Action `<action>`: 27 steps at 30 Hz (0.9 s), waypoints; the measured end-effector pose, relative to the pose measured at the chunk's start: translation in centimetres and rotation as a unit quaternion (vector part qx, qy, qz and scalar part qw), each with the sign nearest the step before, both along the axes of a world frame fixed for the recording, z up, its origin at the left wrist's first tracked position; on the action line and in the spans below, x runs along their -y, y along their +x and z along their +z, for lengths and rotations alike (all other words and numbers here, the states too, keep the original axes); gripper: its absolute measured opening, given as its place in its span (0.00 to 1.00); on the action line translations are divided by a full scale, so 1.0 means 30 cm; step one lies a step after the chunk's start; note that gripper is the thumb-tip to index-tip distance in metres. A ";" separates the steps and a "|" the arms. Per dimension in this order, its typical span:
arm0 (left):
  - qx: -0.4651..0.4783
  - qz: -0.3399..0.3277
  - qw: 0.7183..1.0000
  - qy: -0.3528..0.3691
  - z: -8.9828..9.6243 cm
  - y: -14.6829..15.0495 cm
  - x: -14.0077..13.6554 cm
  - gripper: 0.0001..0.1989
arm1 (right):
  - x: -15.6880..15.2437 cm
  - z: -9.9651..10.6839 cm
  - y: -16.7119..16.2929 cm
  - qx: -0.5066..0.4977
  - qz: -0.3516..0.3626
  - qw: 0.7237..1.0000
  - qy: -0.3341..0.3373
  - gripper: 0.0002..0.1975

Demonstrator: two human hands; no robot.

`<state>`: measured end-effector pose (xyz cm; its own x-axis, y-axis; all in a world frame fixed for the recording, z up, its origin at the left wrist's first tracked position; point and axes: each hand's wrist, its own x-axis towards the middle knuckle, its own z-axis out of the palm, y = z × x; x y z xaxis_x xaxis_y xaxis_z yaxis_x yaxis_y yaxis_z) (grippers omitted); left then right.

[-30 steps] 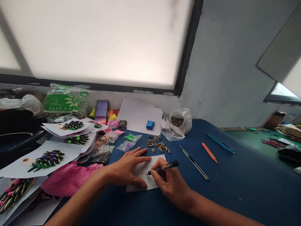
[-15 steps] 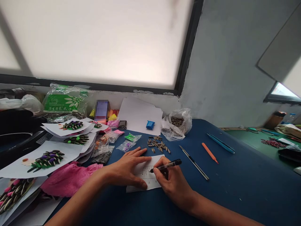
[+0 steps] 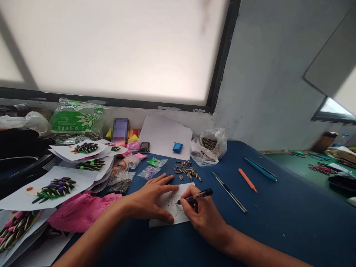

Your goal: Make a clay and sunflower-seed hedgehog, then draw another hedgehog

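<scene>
My left hand (image 3: 152,198) lies flat with its fingers spread, pressing on the left side of a small sheet of white paper (image 3: 162,223). In my right hand (image 3: 204,213) is a black pen (image 3: 198,195), tilted, its tip at a line drawing on the paper. The drawing has rows of small curved strokes, with W-shaped marks below. Just beyond the paper lies a loose pile of striped sunflower seeds (image 3: 187,170). My right palm hides part of the paper's right side.
Right of my hands lie a craft knife (image 3: 229,192), an orange marker (image 3: 248,180) and blue tweezers (image 3: 261,169). Behind are a bag of seeds (image 3: 210,144), white sheets (image 3: 165,135) and a blue packet (image 3: 177,147). Seed-covered pictures (image 3: 57,187) and pink plush cloth (image 3: 80,213) are at left.
The pen's back end has shifted slightly to the left as my right hand makes a small movement over the drawing. My left hand stays in place.
</scene>
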<state>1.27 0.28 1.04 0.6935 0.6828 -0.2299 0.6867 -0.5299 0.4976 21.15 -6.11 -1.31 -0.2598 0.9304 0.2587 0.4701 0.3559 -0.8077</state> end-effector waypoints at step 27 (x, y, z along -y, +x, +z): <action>0.001 0.000 1.000 -0.003 0.012 0.004 0.004 0.46 | -0.003 0.014 0.021 -0.021 -0.012 1.000 0.012 0.06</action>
<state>1.38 0.16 1.39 0.6941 0.6815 -0.2320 0.6855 -0.5273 0.5021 21.78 -6.02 -0.90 -0.2256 0.9300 0.2903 0.4451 0.3635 -0.8184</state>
